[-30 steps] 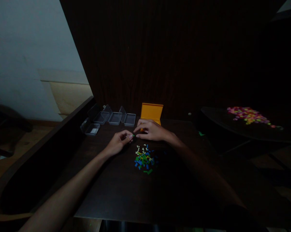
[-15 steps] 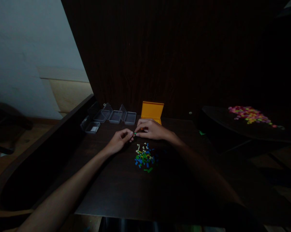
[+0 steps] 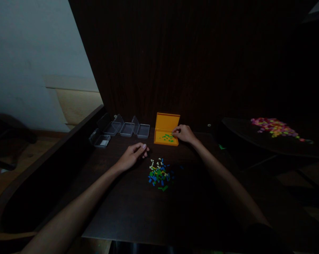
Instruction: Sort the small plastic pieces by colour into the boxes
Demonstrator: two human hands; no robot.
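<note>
A small heap of tiny coloured bricks (image 3: pixel 159 174), blue, green, yellow and white, lies on the dark table (image 3: pixel 138 211). Behind it stands an open orange box (image 3: pixel 167 131) with several green pieces in its tray. My right hand (image 3: pixel 183 133) rests at the box's right edge, fingers curled and pinched over the tray; what they hold is too small to see. My left hand (image 3: pixel 133 156) lies on the table left of the heap, fingers loosely curled, nothing visible in them.
Several clear plastic cases (image 3: pixel 122 129) with open lids stand at the back left. A second dark surface at the right carries a spread of pink and yellow pieces (image 3: pixel 274 126). A small green piece (image 3: pixel 221 146) lies between the tables. The scene is dim.
My right hand left the left hand, where both pinched a green piece, and went back right to the orange box. The left hand stayed put and loosened.
</note>
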